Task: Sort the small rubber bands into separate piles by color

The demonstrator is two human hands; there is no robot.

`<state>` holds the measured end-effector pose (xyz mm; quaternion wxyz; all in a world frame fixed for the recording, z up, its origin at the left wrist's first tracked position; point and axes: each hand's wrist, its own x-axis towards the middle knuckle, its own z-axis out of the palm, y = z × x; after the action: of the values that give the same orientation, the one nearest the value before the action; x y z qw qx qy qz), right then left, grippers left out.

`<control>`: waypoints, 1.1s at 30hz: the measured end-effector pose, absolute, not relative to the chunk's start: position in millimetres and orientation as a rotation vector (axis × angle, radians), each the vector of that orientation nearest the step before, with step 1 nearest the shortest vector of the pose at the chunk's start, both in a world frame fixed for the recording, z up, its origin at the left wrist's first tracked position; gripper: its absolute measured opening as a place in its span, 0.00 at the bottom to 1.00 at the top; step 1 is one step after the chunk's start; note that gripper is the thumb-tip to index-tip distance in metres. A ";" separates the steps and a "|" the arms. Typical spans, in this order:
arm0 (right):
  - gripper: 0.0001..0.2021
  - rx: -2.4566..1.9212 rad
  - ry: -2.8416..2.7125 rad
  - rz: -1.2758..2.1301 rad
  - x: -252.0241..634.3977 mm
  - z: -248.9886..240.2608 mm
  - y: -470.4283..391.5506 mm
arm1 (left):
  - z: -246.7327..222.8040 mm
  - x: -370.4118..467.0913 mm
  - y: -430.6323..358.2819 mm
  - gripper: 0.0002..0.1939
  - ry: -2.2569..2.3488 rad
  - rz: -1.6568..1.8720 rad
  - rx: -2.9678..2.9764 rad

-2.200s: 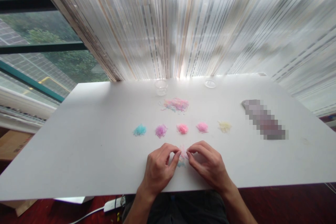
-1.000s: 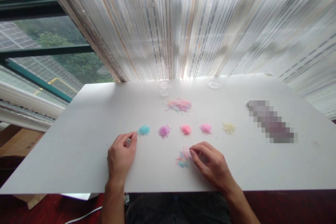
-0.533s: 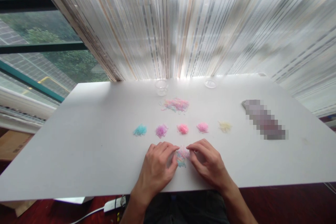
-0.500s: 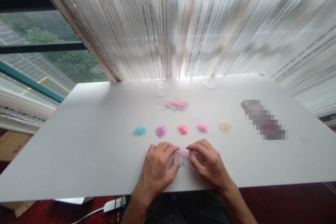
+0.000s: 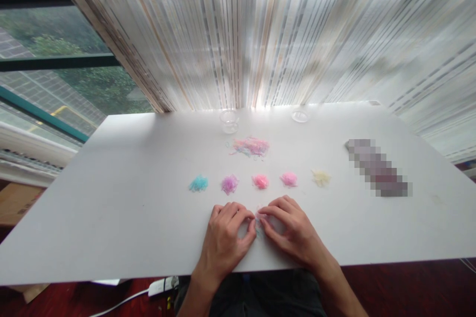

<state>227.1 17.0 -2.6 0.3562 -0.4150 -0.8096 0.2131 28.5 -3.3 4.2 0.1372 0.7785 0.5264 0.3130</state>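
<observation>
My left hand and my right hand meet over a small mixed pile of thin pastel bands near the table's front edge. Thumb and index finger of the left pinch at the pile's left side; what they hold is too small to make out. The right hand's fingertips are close together at its other side, their hold also unclear. Beyond them lies a row of sorted piles: turquoise, purple, coral, pink and pale yellow. A larger mixed pile sits behind the row.
A clear round cup and a clear lid stand at the back of the white table. A pixelated flat object lies on the right. Behind the table hangs a striped curtain. A power strip is below the front edge.
Both hands have drawn closer together over the near pile, covering more of it. My left thumb has come up to its index finger. The view has shifted slightly.
</observation>
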 end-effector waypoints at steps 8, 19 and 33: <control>0.07 -1.039 -2.087 0.581 227.6 0.4 16.7 | 4.7 25.4 -3.0 0.05 1.444 0.949 2.214; 0.07 -0.993 -2.046 0.567 227.4 -0.2 17.1 | 4.3 24.9 -4.1 0.03 1.382 0.960 2.214; 0.06 -1.000 -1.986 0.570 227.8 1.6 15.0 | 1.5 24.1 -4.5 0.04 1.387 1.041 2.179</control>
<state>227.8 15.0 1.6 0.4106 -0.3974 -0.7888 0.2264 24.1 -4.5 1.5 0.1774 0.7700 0.4902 0.3678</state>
